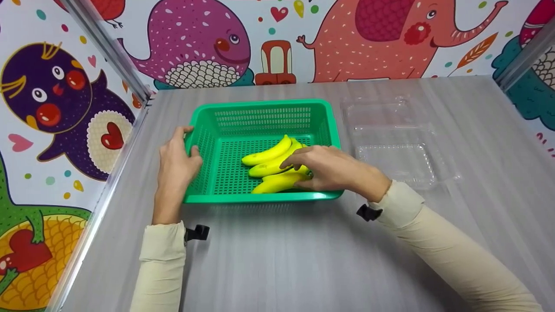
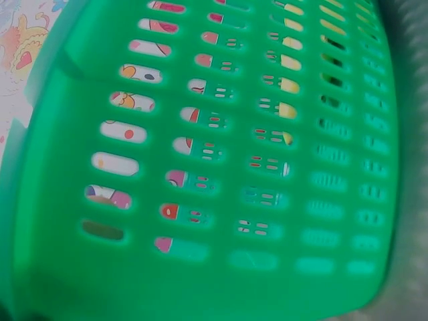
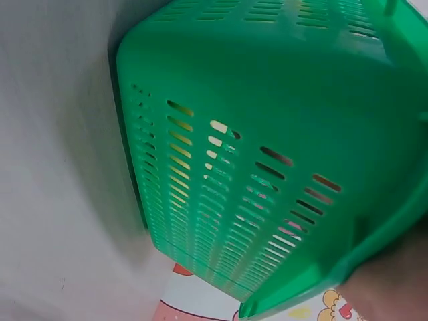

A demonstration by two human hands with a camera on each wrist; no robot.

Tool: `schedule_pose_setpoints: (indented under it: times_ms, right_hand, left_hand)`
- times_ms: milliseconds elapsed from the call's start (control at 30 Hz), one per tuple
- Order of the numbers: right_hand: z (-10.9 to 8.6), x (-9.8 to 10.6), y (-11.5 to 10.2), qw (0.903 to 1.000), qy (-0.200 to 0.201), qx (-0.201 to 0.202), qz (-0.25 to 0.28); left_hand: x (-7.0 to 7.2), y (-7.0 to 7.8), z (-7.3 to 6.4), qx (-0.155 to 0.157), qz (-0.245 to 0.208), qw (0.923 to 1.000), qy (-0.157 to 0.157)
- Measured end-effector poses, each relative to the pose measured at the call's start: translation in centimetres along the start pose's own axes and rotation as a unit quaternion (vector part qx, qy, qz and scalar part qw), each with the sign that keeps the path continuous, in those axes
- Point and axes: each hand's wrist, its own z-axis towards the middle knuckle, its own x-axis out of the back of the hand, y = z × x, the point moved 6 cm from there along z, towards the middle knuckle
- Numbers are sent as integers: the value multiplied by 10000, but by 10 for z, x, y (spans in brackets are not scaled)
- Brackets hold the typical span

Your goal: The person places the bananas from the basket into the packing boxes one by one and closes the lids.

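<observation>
A green plastic basket (image 1: 264,197) with slotted walls stands on the table. Several yellow bananas (image 1: 271,154) lie side by side in its right half. At the basket's left rim, my left hand (image 1: 175,167) grips the edge with its thumb on the inner side. My right hand (image 1: 336,169) reaches over the front right corner, its fingers and thumb curled about the right end of the front banana (image 1: 277,183). That end is partly hidden by the hand. In the right wrist view, part of the right hand (image 3: 391,284) shows blurred beside the basket's rim.
A clear plastic clamshell box (image 1: 394,160) lies unfolded on the grey table (image 1: 277,260), right of the basket. Walls with cartoon animals (image 1: 377,43) rise behind and on the left. A metal frame strip (image 1: 110,52) marks the left back corner.
</observation>
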Motion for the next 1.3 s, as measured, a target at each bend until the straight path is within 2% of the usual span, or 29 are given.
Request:
schedule_pose_setpoints:
  times_ms: [367, 633, 867, 1067, 1200, 1300]
  right_hand:
    - [-1, -2, 0, 9998, -70, -118, -121]
    - [-2, -1, 2, 9999, 60, -69, -91]
    - [-7, 5, 2, 9989, 441, -86, -147]
    - [-16, 23, 3, 9954, 884, -298, -220]
    - [-24, 39, 4, 9907, 1246, -452, 307]
    - [-31, 52, 4, 9840, 1528, -418, 814]
  left_hand:
    - [-1, 1, 0, 4, -56, 10000, 73]
    - [-1, 0, 0, 57, -148, 9998, 81]
    - [1, 1, 1, -94, -218, 9992, 336]
    - [4, 2, 1, -119, -202, 9982, 544]
    - [6, 3, 1, -201, -193, 9975, 650]
    - [7, 3, 2, -241, -215, 9971, 682]
